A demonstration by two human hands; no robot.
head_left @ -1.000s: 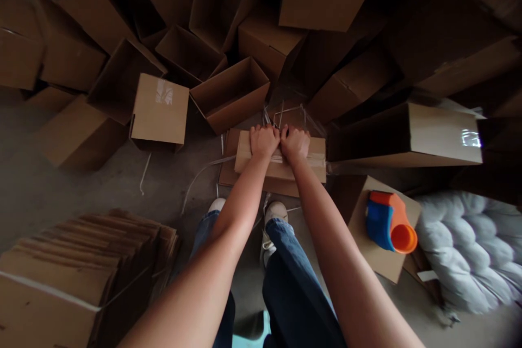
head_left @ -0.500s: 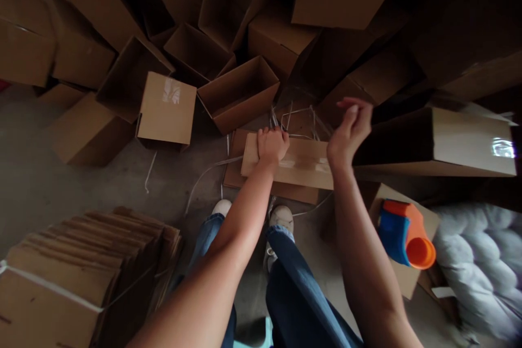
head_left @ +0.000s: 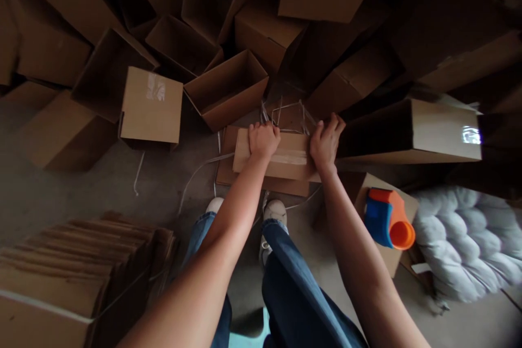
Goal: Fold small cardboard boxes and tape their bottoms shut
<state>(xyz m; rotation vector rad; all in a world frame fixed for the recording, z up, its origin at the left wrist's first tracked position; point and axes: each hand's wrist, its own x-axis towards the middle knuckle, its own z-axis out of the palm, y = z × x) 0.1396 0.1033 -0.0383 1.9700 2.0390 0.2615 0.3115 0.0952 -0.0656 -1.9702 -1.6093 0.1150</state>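
Observation:
A flattened cardboard box [head_left: 287,171] with a strip of clear tape [head_left: 290,157] across it lies in front of my feet, on top of a darker cardboard piece [head_left: 228,174]. My left hand [head_left: 264,140] presses on its left part, fingers curled over the far edge. At the right end is my right hand [head_left: 326,144], its fingers apart and the palm side against the cardboard; the underside of that contact is hidden. White string [head_left: 199,171] runs out from beneath the stack, and more loops of string [head_left: 291,106] lie just beyond it.
Open cardboard boxes [head_left: 228,89] crowd the far side. A bundle of tied flat cardboard [head_left: 53,283] stands at lower left. On the right, an orange and blue tape dispenser [head_left: 389,220] sits on a box [head_left: 391,261], beside a grey tufted cushion [head_left: 468,239].
My right hand has come down from its raised position onto the right end of the flattened box. My left hand stays on the cardboard. The view has shifted slightly.

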